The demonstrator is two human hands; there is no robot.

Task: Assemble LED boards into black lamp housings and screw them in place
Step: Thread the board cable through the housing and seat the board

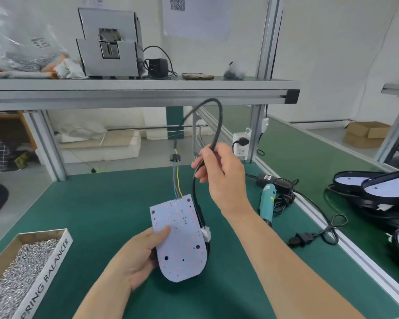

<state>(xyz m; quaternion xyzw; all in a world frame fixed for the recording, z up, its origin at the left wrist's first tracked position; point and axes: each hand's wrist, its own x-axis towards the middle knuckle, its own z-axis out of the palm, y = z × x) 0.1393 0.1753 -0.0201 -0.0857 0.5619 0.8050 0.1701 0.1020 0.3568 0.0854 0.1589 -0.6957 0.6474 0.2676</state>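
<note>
A white LED board (181, 245) with small coloured dots is held over the green mat; my left hand (141, 256) grips its left edge, thumb on its face. A dark edge peeks out behind the board's right side; what it belongs to I cannot tell. Thin coloured wires (177, 180) rise from the board's top into a black cable (214, 125), which loops up and back down. My right hand (221, 178) holds that cable above the board. A white connector (206, 233) hangs at the board's right edge.
A cardboard box of small screws (21, 270) sits at the front left. A teal electric screwdriver (267, 201) with its cord lies to the right. Assembled black lamp housings (376, 192) are stacked far right. An aluminium shelf (138, 93) spans overhead.
</note>
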